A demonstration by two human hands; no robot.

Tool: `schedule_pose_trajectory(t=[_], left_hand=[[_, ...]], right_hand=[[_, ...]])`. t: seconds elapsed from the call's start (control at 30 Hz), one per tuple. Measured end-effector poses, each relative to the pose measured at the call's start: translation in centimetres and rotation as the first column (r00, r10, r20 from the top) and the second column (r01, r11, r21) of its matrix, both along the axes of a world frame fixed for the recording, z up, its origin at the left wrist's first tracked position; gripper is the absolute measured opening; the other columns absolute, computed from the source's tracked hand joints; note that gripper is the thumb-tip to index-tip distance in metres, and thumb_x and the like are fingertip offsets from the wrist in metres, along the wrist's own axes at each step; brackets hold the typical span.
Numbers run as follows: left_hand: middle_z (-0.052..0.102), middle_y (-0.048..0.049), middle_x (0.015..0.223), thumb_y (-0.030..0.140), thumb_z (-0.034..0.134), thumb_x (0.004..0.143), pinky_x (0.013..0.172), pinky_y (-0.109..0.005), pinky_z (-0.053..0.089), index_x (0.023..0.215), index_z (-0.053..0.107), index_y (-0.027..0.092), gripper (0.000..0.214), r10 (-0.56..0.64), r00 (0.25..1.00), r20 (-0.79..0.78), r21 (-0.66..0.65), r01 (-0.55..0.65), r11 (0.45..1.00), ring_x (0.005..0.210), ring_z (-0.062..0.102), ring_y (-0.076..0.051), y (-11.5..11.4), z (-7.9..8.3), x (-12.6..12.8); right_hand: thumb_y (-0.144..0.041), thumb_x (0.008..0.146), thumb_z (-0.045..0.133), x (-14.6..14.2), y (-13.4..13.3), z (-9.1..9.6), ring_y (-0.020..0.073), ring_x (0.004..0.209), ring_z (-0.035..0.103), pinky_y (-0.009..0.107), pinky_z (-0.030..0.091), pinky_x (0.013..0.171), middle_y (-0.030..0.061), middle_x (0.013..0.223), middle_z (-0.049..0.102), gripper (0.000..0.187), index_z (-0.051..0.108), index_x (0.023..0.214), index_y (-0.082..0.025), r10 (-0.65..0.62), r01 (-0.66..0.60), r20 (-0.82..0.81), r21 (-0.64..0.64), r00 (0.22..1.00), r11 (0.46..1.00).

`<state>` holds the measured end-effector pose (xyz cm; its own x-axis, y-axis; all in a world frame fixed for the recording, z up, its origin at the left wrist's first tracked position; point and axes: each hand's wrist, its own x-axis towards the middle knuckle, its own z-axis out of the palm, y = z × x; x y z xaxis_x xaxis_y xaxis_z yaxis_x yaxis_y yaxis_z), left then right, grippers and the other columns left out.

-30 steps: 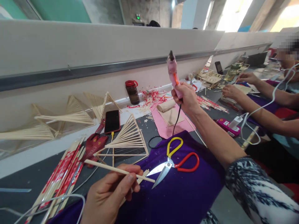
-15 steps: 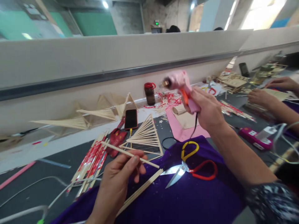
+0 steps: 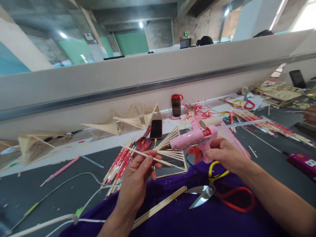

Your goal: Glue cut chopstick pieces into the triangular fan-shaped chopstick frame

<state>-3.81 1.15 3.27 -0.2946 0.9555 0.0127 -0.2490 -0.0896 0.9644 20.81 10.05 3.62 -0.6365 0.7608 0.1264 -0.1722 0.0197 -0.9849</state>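
Observation:
My left hand (image 3: 137,177) pinches a thin wooden stick (image 3: 132,150), which slants down to the right. In my right hand (image 3: 223,154) is a pink hot glue gun (image 3: 189,140), held by its grip, with a clear glue stick (image 3: 243,124) out of its back. Its nozzle points left, a little above the held stick; whether they touch I cannot tell. Behind them lies a fan-shaped frame of sticks (image 3: 184,161). Scissors (image 3: 209,191) with one yellow and one red handle lie open on purple cloth (image 3: 177,220), beside several bare sticks (image 3: 160,204).
Red-wrapped sticks (image 3: 118,163) lie left of the frame, near a phone (image 3: 156,129) on a yellow cable. Finished-looking stick frames (image 3: 128,121) and a dark bottle (image 3: 176,107) stand by the partition (image 3: 138,72). White cables (image 3: 91,202) cross the left side. Another person's hand (image 3: 309,114) shows at far right.
My right hand has lowered the glue gun and brought it left, close to the stick. My left hand still holds the stick. The view has shifted, so the table appears farther left and lower.

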Motion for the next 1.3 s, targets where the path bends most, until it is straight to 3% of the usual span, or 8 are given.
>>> schedule_pose_trajectory(t=[0.17,0.4,0.5,0.6,0.73,0.97,1.3], left_hand=[[0.071,-0.0054,0.09,0.028,0.069,0.077,0.049,-0.016,0.048,0.095,0.069,0.017,0.021,0.069,0.998,0.0,0.032,-0.069,0.997,0.078,0.064,-0.015,0.0,0.3,-0.6],[0.072,-0.0058,0.089,0.029,0.069,0.078,0.054,-0.019,0.051,0.099,0.067,0.017,0.025,0.122,0.992,-0.045,0.049,-0.12,0.992,0.08,0.066,-0.017,0.0,0.2,-1.3],[0.072,-0.0053,0.087,0.029,0.069,0.078,0.053,-0.018,0.051,0.1,0.066,0.016,0.025,0.107,0.993,-0.053,0.043,-0.104,0.994,0.071,0.064,-0.014,0.0,0.3,-1.0],[0.072,-0.004,0.083,0.028,0.069,0.078,0.051,-0.018,0.05,0.099,0.065,0.017,0.024,0.092,0.993,-0.07,0.027,-0.09,0.996,0.057,0.059,-0.009,0.0,0.4,-0.7],[0.073,-0.0039,0.082,0.027,0.069,0.077,0.05,-0.019,0.05,0.095,0.065,0.017,0.021,0.092,0.991,-0.096,0.032,-0.09,0.995,0.052,0.058,-0.008,0.1,0.3,-0.5],[0.073,-0.0065,0.085,0.026,0.069,0.077,0.051,-0.02,0.05,0.095,0.065,0.017,0.02,0.104,0.985,-0.139,0.035,-0.1,0.994,0.064,0.064,-0.013,-0.1,0.1,-0.3],[0.072,-0.0049,0.09,0.025,0.065,0.081,0.055,-0.019,0.05,0.098,0.064,0.018,0.019,0.07,0.978,-0.197,0.02,-0.068,0.998,0.066,0.062,-0.012,-0.2,-0.4,-0.4]], right_hand=[[-0.037,0.071,0.072,0.0,-0.6,-1.1,0.0134,0.065,0.061,0.022,0.04,0.053,0.0032,0.08,0.069,0.036,0.062,0.101,-0.018,0.032,-0.032,0.021,-0.003,0.999,0.999],[-0.043,0.082,0.063,1.5,-1.4,-4.5,0.0089,0.056,0.051,0.021,0.035,0.05,0.003,0.072,0.065,0.032,0.061,0.095,-0.015,-0.111,0.116,0.087,-0.065,0.99,0.991],[-0.046,0.085,0.058,1.5,-1.4,-5.2,0.0076,0.052,0.048,0.021,0.032,0.048,0.0016,0.067,0.062,0.032,0.061,0.087,-0.014,-0.144,0.151,0.092,-0.072,0.985,0.986],[-0.046,0.086,0.058,1.3,-1.4,-5.2,0.0076,0.053,0.047,0.021,0.032,0.049,0.001,0.065,0.06,0.032,0.06,0.083,-0.014,-0.147,0.152,0.122,-0.033,0.982,0.988],[-0.051,0.083,0.059,1.2,-1.5,-4.9,0.0077,0.051,0.045,0.021,0.031,0.047,0.0013,0.065,0.06,0.038,0.06,0.09,-0.013,-0.113,0.122,0.186,-0.039,0.976,0.992],[-0.053,0.083,0.057,1.0,-1.6,-5.2,0.0076,0.05,0.042,0.021,0.029,0.046,0.0001,0.062,0.056,0.04,0.059,0.09,-0.014,-0.108,0.115,0.177,-0.031,0.978,0.993],[-0.053,0.085,0.054,1.0,-1.4,-5.5,0.0083,0.05,0.042,0.021,0.028,0.045,0.0003,0.062,0.055,0.039,0.059,0.086,-0.014,-0.128,0.128,0.205,0.015,0.97,0.992]])
